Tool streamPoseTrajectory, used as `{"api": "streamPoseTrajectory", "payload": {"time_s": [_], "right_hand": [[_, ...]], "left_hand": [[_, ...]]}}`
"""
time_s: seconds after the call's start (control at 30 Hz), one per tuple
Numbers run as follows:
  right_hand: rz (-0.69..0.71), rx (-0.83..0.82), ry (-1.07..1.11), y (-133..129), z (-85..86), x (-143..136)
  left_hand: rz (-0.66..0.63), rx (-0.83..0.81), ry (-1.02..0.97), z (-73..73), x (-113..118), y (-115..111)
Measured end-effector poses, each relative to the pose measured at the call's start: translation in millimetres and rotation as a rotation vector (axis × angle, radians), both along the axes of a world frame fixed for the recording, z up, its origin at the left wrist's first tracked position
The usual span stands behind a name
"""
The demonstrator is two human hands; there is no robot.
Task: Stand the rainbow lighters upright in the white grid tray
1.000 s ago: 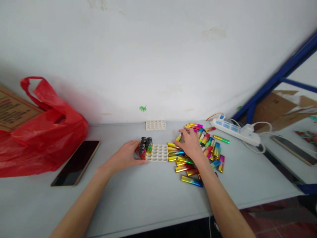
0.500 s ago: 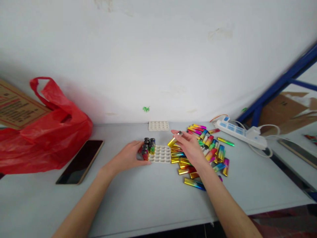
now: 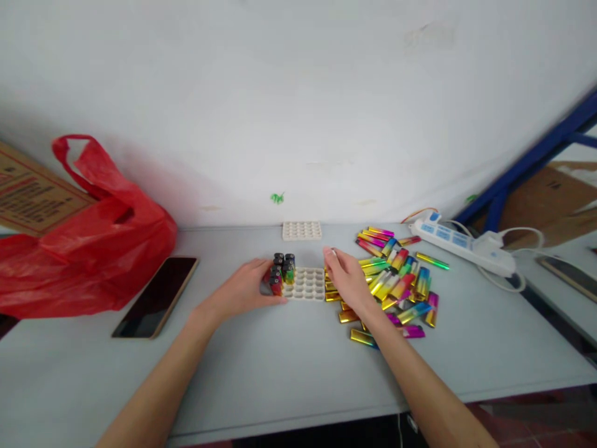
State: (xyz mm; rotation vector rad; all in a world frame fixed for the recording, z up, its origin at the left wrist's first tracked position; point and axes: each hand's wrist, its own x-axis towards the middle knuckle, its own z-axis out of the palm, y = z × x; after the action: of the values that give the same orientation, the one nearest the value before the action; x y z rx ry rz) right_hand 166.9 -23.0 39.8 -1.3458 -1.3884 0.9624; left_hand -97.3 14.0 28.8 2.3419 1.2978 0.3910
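Note:
A white tray with rows of round pockets point(image 3: 308, 284) lies on the table, and several lighters with black tops point(image 3: 277, 274) stand upright in its left part. Around the tray's left end wraps my left hand point(image 3: 248, 287), its thumb along the front edge and its fingers beside the standing lighters. My right hand point(image 3: 347, 277) is over the tray's right side, fingers pinched on a lighter; only a small end point(image 3: 333, 251) shows at the fingertips. Beneath and to the right of that hand spreads a pile of shiny multicoloured lighters point(image 3: 401, 286).
A second white tray point(image 3: 302, 231) lies near the wall. On the left are a phone point(image 3: 156, 298), a red plastic bag point(image 3: 97, 249) and a cardboard box point(image 3: 37, 193). A white power strip point(image 3: 461, 244) with cables lies at the back right, near a blue metal frame point(image 3: 536, 155).
The lighter in my right hand has turned, and its yellow body, visible before, is now hidden. My left hand stays around the tray's left end. The whole view has shifted slightly.

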Motion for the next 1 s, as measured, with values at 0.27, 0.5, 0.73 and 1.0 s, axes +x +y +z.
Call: {"api": "streamPoseTrajectory", "payload": {"time_s": [0.27, 0.5, 0.73, 1.0], "right_hand": [[-0.1, 0.092, -0.259, -3.1, 1.0, -5.9], [-0.1, 0.104, -0.286, -3.0, 1.1, -5.8], [-0.063, 0.102, -0.313, -3.1, -0.4, -7.7], [-0.033, 0.096, -0.264, -7.0, -0.1, -5.7]], "left_hand": [[0.0, -0.009, -0.011, 4.2, 0.9, -1.4], [-0.012, 0.007, 0.009, 0.7, -1.4, -0.4], [0.004, -0.011, -0.008, 3.6, 0.4, -1.0], [0.0, -0.013, -0.002, 3.0, -0.7, -1.4]]}}
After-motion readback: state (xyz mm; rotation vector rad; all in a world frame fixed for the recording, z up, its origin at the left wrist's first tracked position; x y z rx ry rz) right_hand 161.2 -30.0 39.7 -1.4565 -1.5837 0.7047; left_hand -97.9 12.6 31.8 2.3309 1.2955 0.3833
